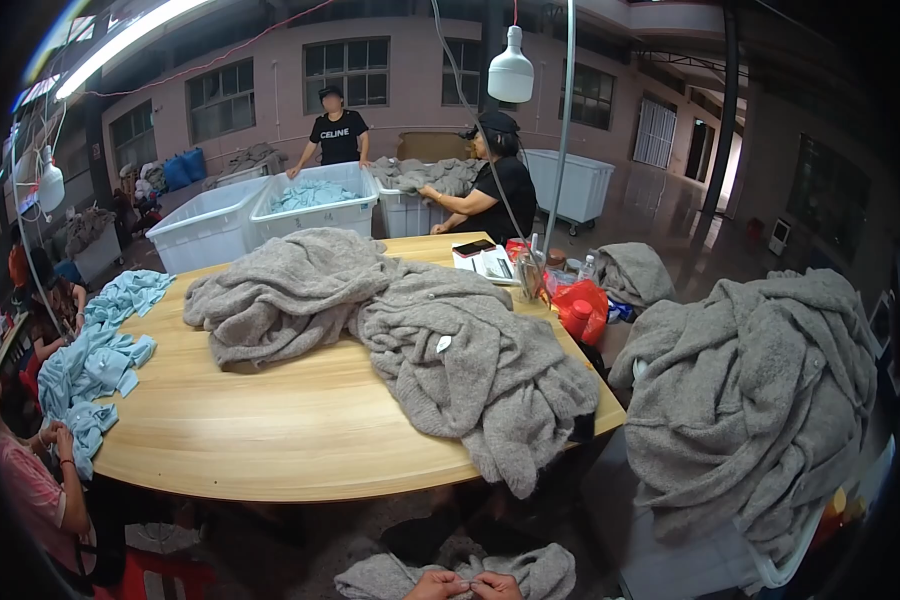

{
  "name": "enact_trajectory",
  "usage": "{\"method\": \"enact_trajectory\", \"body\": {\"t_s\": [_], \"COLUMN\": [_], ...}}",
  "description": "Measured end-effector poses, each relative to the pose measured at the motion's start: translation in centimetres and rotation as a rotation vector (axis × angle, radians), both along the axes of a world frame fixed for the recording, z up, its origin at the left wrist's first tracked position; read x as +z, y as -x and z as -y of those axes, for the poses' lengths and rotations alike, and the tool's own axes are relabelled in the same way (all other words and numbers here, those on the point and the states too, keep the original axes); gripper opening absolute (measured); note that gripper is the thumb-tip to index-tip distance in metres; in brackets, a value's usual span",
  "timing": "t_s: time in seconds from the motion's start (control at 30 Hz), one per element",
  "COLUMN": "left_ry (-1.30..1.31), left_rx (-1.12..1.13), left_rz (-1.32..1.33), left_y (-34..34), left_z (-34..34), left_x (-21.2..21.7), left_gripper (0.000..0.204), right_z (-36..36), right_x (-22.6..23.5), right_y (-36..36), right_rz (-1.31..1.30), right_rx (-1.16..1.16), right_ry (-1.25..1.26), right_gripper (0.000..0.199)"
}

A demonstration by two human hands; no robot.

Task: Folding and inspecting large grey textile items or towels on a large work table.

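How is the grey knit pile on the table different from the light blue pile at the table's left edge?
The grey knit pile is thick, fuzzy and heaped across the wooden table, hanging over its right edge. The light blue pile is thinner, smoother, flatter and drapes off the left edge. Both are loose, unfolded garments.

Saw a wooden table (pixel 270 430) with a rounded near edge. On it lay a big heap of grey knitted garments (pixel 410 330), one hanging over the right edge, and light blue garments (pixel 110 345) along the left side. Noticed at the far right corner a phone on papers (pixel 482 258), a red bag (pixel 582 305) and some bottles (pixel 560 265).
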State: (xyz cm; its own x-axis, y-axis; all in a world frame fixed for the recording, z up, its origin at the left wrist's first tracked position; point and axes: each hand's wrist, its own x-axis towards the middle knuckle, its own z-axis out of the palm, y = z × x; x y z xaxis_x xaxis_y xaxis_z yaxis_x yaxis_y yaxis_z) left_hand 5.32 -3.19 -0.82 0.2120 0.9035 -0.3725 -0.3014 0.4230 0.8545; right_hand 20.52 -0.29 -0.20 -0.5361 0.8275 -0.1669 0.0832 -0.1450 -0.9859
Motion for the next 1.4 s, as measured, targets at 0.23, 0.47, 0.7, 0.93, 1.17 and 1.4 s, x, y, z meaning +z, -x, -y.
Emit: {"method": "enact_trajectory", "body": {"t_s": [0.23, 0.47, 0.7, 0.93, 1.17, 1.4], "left_ry": [0.093, 0.218, 0.197, 0.102, 0.059, 0.243], "left_rx": [0.050, 0.250, 0.276, 0.094, -0.085, 0.031], "left_rz": [0.181, 0.395, 0.334, 0.294, 0.075, 0.161], "left_y": [1.4, 4.0, 3.8, 2.6, -1.0, -1.1], "left_z": [-0.3, -1.0, -0.9, -1.1, -1.5, -0.5], "left_x": [0.2, -2.1, -0.8, 6.7, -1.2, 2.2], "left_gripper": [0.008, 0.003, 0.004, 0.004, 0.005, 0.012], "right_z": [-0.1, -2.2, -2.4, -1.1, -0.5, -0.2], "right_x": [-0.8, -3.3, -7.4, 6.6, 4.4, 2.9], "right_y": [-0.9, -5.6, -7.1, -4.6, -1.9, -1.6], "right_rz": [0.123, 0.646, 0.483, 0.092, 0.001, 0.106], "right_rx": [0.015, 0.251, -0.050, -0.128, 0.239, 0.181], "right_ry": [-0.236, -0.520, 0.034, -0.247, -0.689, -0.903], "right_gripper": [0.011, 0.026, 0.025, 0.018, 0.005, 0.006]}}
